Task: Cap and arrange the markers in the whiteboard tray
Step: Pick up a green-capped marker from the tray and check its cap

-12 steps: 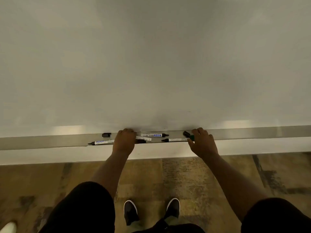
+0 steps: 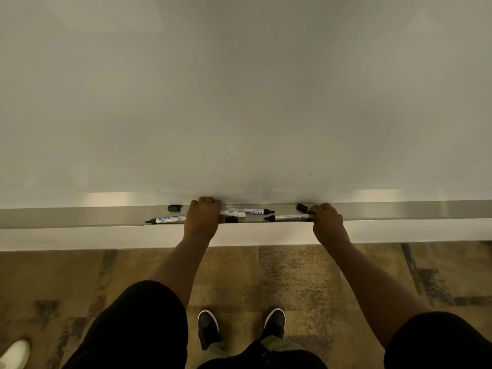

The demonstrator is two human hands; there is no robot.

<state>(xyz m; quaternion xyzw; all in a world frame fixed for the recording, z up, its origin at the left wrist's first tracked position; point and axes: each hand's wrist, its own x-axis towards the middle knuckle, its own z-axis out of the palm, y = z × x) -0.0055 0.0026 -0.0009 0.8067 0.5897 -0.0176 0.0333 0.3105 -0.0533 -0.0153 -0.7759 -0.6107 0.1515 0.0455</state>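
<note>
A long metal tray runs under the whiteboard. Three uncapped white markers lie in it: one at the left with its tip pointing left, one in the middle with its tip pointing right, and one at the right with its tip pointing left. A further marker sticks out from under my left hand. Loose black caps lie at the left, the middle and the right. My left hand curls over the tray and hides what is beneath it. My right hand pinches the right marker's back end.
The blank whiteboard fills the upper view. Below the tray is a white ledge, then patterned carpet with my dark shoes. Someone else's white shoe shows at the bottom left corner.
Nothing in the tray has clearly moved. The view has shifted slightly, and my right fingers now cover the green end of the right marker.
</note>
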